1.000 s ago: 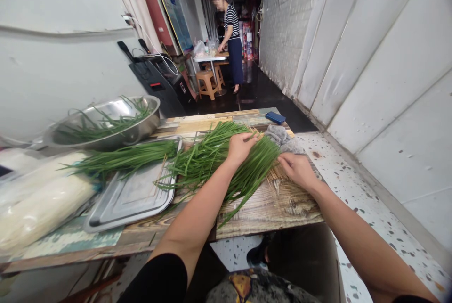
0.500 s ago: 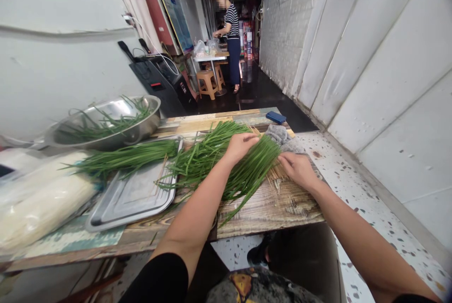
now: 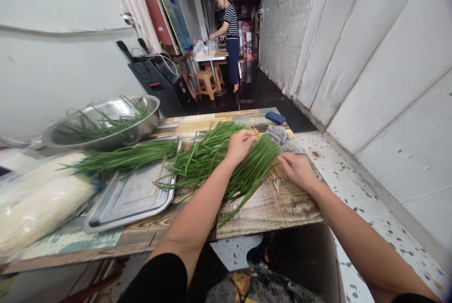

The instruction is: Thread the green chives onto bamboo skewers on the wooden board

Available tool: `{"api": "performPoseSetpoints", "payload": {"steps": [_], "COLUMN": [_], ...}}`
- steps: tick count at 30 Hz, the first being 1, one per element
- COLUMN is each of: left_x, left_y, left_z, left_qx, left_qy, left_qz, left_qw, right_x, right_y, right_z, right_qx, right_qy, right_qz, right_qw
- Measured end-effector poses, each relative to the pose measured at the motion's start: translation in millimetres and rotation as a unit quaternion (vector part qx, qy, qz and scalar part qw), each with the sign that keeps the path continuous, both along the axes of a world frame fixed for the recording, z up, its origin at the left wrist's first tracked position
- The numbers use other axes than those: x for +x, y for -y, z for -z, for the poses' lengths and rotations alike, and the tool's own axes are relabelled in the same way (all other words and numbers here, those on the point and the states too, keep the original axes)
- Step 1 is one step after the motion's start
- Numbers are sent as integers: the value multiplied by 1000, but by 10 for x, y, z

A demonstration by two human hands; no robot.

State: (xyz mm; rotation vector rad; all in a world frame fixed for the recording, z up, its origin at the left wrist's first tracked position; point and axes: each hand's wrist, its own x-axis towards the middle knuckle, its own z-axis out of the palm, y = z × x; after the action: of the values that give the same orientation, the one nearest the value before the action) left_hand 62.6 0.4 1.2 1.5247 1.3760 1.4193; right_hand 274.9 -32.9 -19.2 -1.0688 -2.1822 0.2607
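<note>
Left hand (image 3: pixel 241 145): bent over the chives (image 3: pixel 252 171), fingertips drawn together; anything pinched too small to tell.
Right hand (image 3: pixel 299 168): at the chives' right-hand ends, thumb and finger pressed together; again, contents too small to tell.
Chives: fanned across the table (image 3: pixel 282 204), skewers (image 3: pixel 274 176) just beside.
Change: barely any; a slight left-hand shift, chives lying as a second ago, so probably fine fingerwork at one spot.

At frame centre, stalks (image 3: pixel 208 154) are lying on the table (image 3: pixel 268 208), right of the tray (image 3: pixel 136 194). Behind the tray, at frame left, a bowl (image 3: pixel 144 127) is standing (more stalks inside).
</note>
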Motion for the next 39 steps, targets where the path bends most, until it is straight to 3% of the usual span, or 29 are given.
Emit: {"api": "performPoseSetpoints", "payload": {"steps": [9, 22, 39], "left_x": [51, 63, 90], "left_y": [-8, -72, -8], "left_z": [9, 82, 20], "left_qx": [27, 7, 7], "left_qy": [-27, 9, -2], "left_qz": [-20, -33, -30], "left_qw": [999, 999, 1000], "right_x": [-5, -8, 0], "right_y": [-11, -13, -12], "right_z": [10, 9, 12], "right_qx": [11, 7, -1], "right_qy": [-8, 5, 7], "right_qz": [-2, -9, -17], "right_qw": [1000, 1000, 1000]}}
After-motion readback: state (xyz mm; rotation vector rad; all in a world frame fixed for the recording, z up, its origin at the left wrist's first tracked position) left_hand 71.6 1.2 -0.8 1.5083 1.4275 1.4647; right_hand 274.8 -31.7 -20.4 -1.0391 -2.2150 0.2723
